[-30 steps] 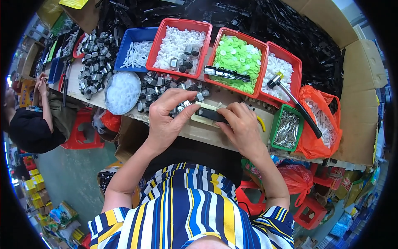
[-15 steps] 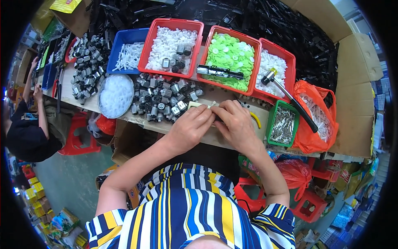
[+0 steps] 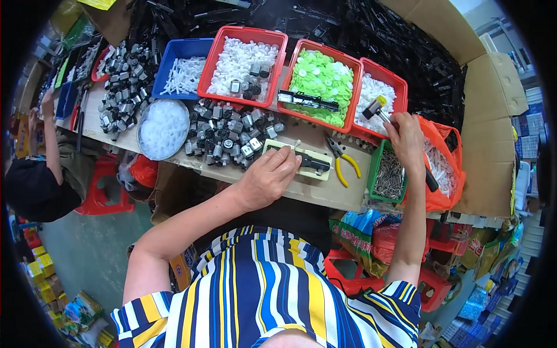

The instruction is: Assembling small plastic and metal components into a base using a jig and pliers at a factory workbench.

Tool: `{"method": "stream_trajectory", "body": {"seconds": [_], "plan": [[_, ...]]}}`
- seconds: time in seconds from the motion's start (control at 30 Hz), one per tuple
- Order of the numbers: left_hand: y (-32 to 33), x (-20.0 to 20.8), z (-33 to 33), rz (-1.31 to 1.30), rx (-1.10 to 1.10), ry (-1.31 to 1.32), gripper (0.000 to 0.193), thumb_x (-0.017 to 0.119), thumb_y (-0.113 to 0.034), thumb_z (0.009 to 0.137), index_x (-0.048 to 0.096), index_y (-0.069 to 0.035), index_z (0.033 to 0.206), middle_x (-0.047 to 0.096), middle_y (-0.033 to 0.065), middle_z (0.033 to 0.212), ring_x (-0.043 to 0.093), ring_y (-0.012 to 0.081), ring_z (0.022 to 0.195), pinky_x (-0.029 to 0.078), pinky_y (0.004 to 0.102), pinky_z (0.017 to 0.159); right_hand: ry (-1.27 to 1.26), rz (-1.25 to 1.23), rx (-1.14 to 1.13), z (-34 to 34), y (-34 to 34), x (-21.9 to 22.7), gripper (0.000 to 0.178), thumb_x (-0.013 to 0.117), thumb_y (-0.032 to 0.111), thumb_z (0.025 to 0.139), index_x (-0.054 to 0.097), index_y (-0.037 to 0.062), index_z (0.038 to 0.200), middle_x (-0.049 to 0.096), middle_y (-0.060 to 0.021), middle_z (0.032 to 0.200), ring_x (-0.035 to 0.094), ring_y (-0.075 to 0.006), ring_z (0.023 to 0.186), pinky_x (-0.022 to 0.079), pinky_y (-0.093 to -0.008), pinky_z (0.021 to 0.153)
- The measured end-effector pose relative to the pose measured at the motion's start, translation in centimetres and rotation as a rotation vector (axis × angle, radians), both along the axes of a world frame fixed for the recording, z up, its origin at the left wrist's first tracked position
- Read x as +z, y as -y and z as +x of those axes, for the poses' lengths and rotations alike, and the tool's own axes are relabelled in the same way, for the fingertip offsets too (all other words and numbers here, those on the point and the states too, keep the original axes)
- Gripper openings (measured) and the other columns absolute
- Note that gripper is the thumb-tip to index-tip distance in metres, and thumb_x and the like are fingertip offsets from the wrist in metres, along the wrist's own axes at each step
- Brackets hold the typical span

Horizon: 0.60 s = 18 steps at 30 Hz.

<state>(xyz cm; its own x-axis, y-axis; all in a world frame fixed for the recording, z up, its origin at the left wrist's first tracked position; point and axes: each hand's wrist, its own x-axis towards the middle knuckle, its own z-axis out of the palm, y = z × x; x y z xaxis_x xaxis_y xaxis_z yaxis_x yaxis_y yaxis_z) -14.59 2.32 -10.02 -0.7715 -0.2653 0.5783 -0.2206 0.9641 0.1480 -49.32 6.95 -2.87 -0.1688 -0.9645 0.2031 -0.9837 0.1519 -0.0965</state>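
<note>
**Left hand on black part, right hand on hammer**

Head view: black part (image 3: 316, 164) sits in the cream block (image 3: 322, 176) at the bench's (image 3: 339, 199) near side. Left hand (image 3: 268, 178): fingers bunched at its left end; pinch or press, can't tell. Right hand (image 3: 405, 139): fingers closed round the hammer (image 3: 373, 107) shaft, close to the head. My take: keep the part seated flat, left fingertips well clear of the hammer; lift it clear of the green tray (image 3: 383, 198). Pliers (image 3: 348, 165) lie just right of the block. Room: green floor (image 3: 98, 243), co-worker (image 3: 38, 194) at left.
</note>
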Motion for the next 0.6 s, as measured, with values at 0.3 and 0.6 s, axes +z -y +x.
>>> {"method": "stream_trajectory", "body": {"seconds": [0.3, 0.6], "plan": [[-0.1, 0.0, 0.0, -0.062, 0.008, -0.005, 0.042, 0.065, -0.004, 0.076, 0.065, 0.012, 0.114, 0.060, 0.0180, 0.112, 0.061, 0.0331, 0.110, 0.053, 0.0407, 0.087, 0.346, 0.063, 0.296, 11.4, -6.7, 1.2, 0.024, 0.063, 0.008, 0.095, 0.053, 0.0042, 0.116, 0.068, -0.0221, 0.092, 0.067, -0.0437, 0.079, 0.054, -0.0514, 0.067], [0.2, -0.2, 0.1, -0.078, -0.008, -0.029, 0.038, 0.065, -0.006, 0.079, 0.066, 0.011, 0.113, 0.060, 0.0183, 0.111, 0.062, 0.0328, 0.108, 0.053, 0.0397, 0.084, 0.535, -0.336, 0.241, 14.2, -9.3, 3.9, 0.033, 0.066, -0.002, 0.090, 0.059, -0.0050, 0.121, 0.067, -0.0198, 0.088, 0.067, -0.0350, 0.070, 0.051, -0.0444, 0.059]]}}
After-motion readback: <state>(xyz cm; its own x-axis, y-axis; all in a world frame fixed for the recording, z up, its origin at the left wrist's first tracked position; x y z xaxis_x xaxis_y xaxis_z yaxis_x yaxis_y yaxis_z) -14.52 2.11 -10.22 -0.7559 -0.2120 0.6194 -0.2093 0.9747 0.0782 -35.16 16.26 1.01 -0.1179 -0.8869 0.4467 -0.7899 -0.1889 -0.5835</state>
